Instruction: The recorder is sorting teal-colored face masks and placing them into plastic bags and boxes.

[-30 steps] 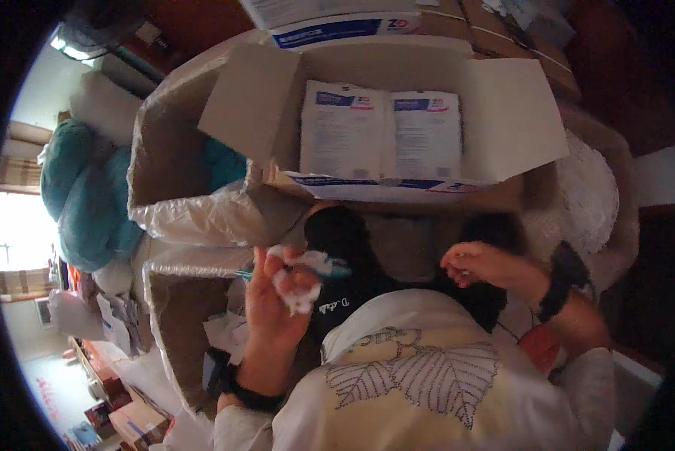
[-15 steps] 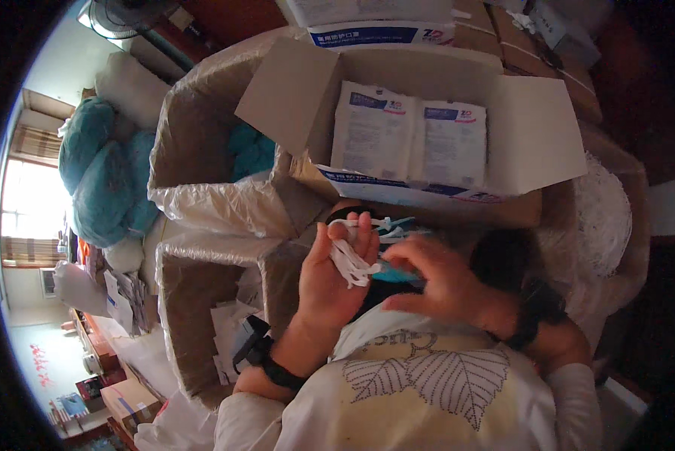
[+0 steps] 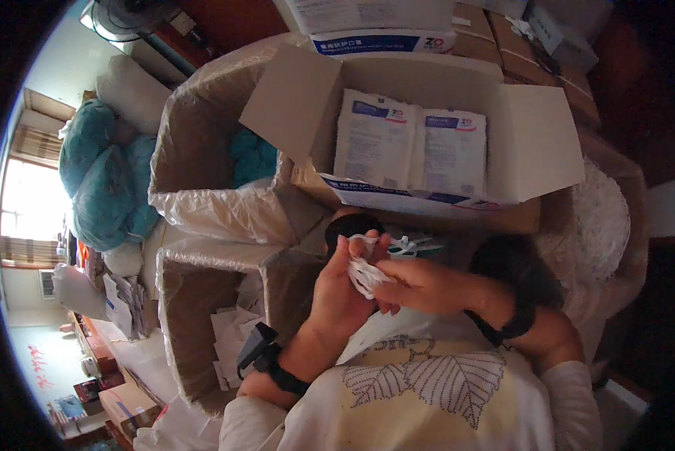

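Left hand [image 3: 345, 289] raised in front of the chest, fingers curled around a bunch of white masks [image 3: 366, 272], thumb side toward the body. Right hand [image 3: 420, 286] reaching in from the right, fingertips [image 3: 386, 289] pinched on the same bunch, touching the left palm. Masks thus gripped between both hands, just below the open box [image 3: 533, 143] and above the white leaf-print shirt [image 3: 427, 383]. Loose white ear loops [image 3: 364, 239] sticking up past the left fingertips. Black band on the right wrist [image 3: 506, 331]; black watch on the left wrist [image 3: 266, 357].

In the box, two flat white packs with blue headers, left pack [image 3: 375, 139] and right pack [image 3: 452, 150], standing side by side, touching, flaps folded outward. Behind the box, another white and blue carton [image 3: 375, 22]. Just under the box front, a dark round thing [image 3: 352, 224], partly hidden by the fingers; kind not clear.

To the left, two cartons lined with clear plastic: upper bin [image 3: 202, 173] with a teal bundle [image 3: 253, 156] inside, lower bin [image 3: 194, 316] with white paper scraps [image 3: 232, 338] at the bottom. Further left, teal bags [image 3: 100, 180] piled near a bright window [image 3: 21, 203]. At right, a heap of white masks [image 3: 600, 218] in another lined bin.
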`<state>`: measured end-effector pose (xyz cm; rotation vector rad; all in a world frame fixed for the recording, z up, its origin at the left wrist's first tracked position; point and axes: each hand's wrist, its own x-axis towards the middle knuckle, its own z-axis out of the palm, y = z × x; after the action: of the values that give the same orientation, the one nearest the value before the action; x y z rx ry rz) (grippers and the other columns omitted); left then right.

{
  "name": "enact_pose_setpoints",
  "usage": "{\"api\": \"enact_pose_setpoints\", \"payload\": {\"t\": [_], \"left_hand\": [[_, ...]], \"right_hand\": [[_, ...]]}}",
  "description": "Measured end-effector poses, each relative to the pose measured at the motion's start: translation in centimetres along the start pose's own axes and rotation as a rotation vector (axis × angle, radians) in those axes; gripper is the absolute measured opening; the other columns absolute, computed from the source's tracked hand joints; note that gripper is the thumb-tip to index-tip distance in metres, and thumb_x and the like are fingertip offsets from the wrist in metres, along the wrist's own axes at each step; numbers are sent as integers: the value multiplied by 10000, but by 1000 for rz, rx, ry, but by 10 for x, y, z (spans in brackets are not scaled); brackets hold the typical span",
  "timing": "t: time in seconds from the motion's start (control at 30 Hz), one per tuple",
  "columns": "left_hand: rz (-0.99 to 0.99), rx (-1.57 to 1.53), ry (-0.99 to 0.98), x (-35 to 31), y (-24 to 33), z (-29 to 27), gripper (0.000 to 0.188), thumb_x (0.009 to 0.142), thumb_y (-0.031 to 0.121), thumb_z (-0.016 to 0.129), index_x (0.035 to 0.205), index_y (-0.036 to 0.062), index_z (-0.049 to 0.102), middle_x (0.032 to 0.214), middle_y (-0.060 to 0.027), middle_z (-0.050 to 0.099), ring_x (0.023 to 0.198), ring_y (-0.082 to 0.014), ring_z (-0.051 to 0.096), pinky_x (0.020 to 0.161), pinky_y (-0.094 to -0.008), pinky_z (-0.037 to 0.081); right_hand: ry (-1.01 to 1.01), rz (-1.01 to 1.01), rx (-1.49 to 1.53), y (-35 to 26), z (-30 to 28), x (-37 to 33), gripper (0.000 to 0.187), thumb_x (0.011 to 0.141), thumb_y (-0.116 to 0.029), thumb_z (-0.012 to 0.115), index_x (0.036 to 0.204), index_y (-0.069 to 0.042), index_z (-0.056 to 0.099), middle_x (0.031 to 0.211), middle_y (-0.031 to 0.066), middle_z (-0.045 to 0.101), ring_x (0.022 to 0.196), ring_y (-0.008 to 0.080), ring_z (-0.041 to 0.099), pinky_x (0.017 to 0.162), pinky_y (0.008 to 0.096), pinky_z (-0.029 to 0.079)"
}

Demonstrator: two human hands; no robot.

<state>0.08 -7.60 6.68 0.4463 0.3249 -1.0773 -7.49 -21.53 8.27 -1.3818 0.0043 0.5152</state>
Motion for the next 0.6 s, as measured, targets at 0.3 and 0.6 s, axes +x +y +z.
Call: {"api": "enact_pose_setpoints", "payload": {"t": [0.3,0.6], "left_hand": [[-93,-192,-1,-19,7,16,325,911,320,365,901,36,524,959,-73,546,1003,-226,519,915,-388,347],[55,101,-111,-13,50,19,449,882,478,335,948,93,556,1088,-57,516,1007,-220,514,795,-348,441]], "right_hand": [[562,-337,-981,16,-17,-5,841,636,-344,702,1276,-2,275,1289,212,335,1193,329,344,988,417,259],[363,-88,-336,41,-10,-3,312,811,-294,569,953,-18,545,757,116,583,691,222,562,619,330,442]]}}
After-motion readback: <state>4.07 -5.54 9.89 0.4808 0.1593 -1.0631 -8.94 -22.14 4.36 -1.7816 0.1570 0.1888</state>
